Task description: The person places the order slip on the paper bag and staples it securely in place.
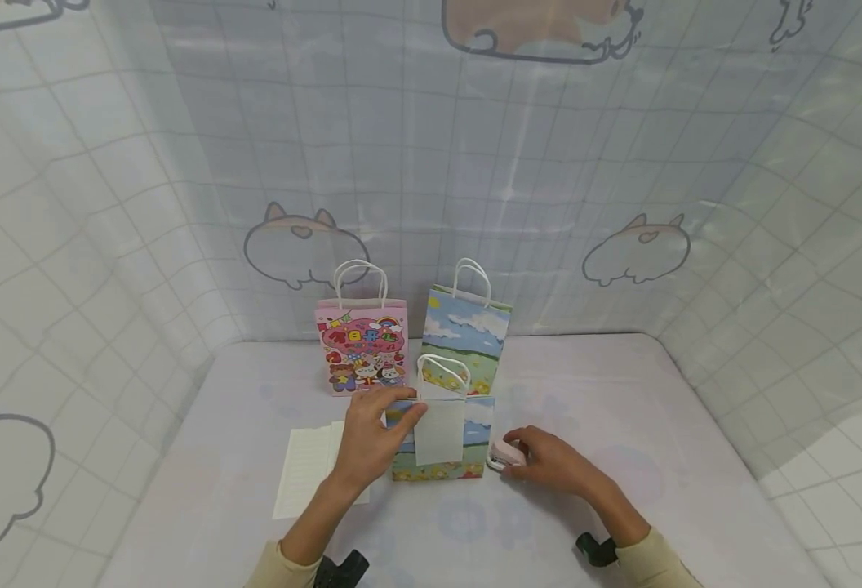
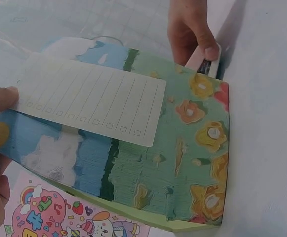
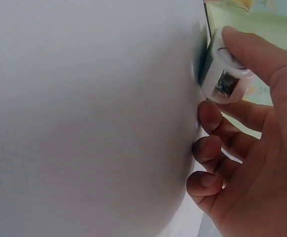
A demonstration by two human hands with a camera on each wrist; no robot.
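A small paper gift bag (image 1: 403,467) with a sky-and-flowers print and white handles stands at the middle front of the table. My left hand (image 1: 367,437) pinches a lined paper slip (image 1: 440,434) with checkboxes against the bag's top edge, thumb in front and fingers behind. In the left wrist view the slip (image 2: 99,101) lies over the printed front of the bag (image 2: 192,148). Just right of the bag, my right hand (image 1: 554,464) holds a pink and white stapler (image 1: 506,454) low by the tabletop. Thumb and fingers grip this stapler (image 3: 225,74) in the right wrist view.
Lined paper sheets (image 1: 304,465) lie on the table left of the bag, partly behind my left arm. Behind stand a pink cartoon gift bag (image 1: 365,351) and another sky-print gift bag (image 1: 468,327). A patterned curtain (image 1: 504,180) encloses the white table (image 1: 585,376) at back and sides.
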